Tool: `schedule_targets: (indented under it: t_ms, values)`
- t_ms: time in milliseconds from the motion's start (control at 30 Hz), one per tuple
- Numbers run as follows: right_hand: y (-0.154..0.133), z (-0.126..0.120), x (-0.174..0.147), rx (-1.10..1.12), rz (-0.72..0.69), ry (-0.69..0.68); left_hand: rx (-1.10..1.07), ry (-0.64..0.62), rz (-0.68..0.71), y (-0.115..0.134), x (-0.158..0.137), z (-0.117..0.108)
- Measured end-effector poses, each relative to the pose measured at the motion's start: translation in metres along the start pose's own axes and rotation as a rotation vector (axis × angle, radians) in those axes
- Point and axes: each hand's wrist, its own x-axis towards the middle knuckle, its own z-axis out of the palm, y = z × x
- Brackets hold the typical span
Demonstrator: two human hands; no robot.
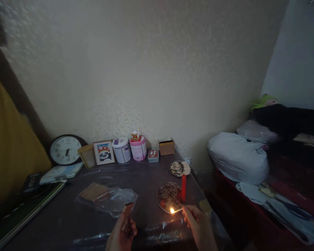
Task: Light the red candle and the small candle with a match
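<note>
My right hand point(199, 225) pinches a lit match point(176, 210), its flame burning just over the near rim of a round dish point(165, 198). A red candle point(183, 188) stands upright at that dish's right side, above the flame. My left hand point(122, 233) holds a small matchbox point(127, 210) upright near the table's front edge. Farther back sits a second small dish point(172, 168) piled with matches.
A clear plastic bag point(112, 198) with a brown pack lies left of the dishes. Along the wall stand a clock point(65, 150), a panda picture point(104, 152), two tubs point(131, 149) and a cardboard box point(166, 146). Books point(60, 172) lie left. A cluttered bed point(264, 164) is to the right.
</note>
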Motion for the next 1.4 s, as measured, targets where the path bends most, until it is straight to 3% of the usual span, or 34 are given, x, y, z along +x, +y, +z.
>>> schedule_targets:
  t_ms: [233, 467, 767, 967, 1400]
  values:
    - [-0.002, 0.002, -0.003, -0.055, -0.064, 0.015, 0.014, 0.017, -0.006, 0.004, -0.006, 0.005]
    - [0.0, 0.005, -0.002, -0.114, -0.214, -0.038, 0.04, 0.037, 0.014, 0.006, -0.014, 0.01]
    - [-0.002, 0.005, -0.004, -0.137, -0.257, -0.066, -0.029, 0.05, 0.008, 0.003, -0.009, 0.006]
    - [-0.008, 0.008, -0.003, -0.123, -0.255, -0.043, -0.043, 0.044, -0.02, 0.008, -0.018, 0.014]
    - [-0.021, 0.01, -0.005, -0.044, -0.157, 0.013, -0.046, 0.009, 0.078, 0.006, -0.03, 0.019]
